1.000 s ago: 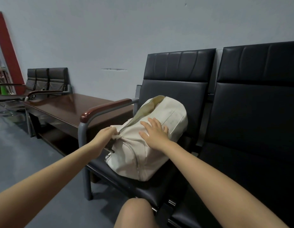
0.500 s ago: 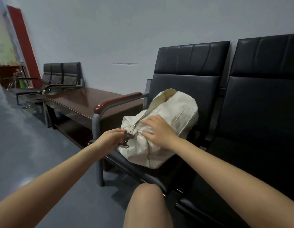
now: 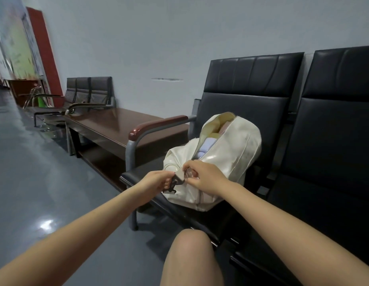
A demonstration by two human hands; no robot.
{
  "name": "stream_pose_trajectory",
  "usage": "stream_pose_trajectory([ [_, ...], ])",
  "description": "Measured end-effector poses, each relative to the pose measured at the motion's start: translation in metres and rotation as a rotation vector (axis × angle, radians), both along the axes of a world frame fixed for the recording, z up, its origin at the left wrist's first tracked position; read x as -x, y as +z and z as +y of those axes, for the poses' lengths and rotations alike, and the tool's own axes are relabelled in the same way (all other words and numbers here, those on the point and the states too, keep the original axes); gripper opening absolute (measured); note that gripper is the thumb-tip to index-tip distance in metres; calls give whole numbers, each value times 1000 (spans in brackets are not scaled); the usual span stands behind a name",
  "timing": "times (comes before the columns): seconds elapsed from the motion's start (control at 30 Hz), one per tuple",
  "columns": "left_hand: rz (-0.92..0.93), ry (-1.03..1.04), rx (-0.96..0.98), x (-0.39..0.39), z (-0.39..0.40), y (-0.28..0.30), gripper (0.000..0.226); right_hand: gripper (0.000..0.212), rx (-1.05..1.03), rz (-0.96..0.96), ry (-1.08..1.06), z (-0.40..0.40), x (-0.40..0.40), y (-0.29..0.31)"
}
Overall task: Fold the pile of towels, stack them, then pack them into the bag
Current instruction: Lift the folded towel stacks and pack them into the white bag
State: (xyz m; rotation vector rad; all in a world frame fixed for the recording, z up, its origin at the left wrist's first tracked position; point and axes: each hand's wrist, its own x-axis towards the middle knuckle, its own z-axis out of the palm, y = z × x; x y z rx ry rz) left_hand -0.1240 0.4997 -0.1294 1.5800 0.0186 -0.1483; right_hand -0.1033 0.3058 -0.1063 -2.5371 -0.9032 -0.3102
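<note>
Both hands at the bag [image 3: 227, 145]: left hand [image 3: 153, 183] pinching its clip [image 3: 174, 182], right hand [image 3: 206, 178] gripping the zipper end.

Cream bag [image 3: 227, 153] on black seat [image 3: 150, 174]

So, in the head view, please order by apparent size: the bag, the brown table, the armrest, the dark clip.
1. Table, though it is farther away, so true size is unsure.
2. Bag.
3. Armrest.
4. Clip, smallest.
</note>
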Motion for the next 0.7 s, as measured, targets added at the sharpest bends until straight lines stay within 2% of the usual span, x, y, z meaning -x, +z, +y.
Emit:
stream_pose_trajectory([
  [0.2, 71, 97, 23, -12, -12, -5, 17, 22, -65, -43, 5, -2, -2, -11],
  [0.43, 100, 91, 16, -13, -16, -4, 20, 10, -151, -120, 68, -4, -5, -14],
  [0.53, 62, 85, 42, -13, -10, 3, 26, 10, -237, -168, -23, 0, -8, 5],
  [0.7, -77, 126, -123, -8, -5, 21, 17, 11, -135, -299, -260, -2, -32, 38],
])
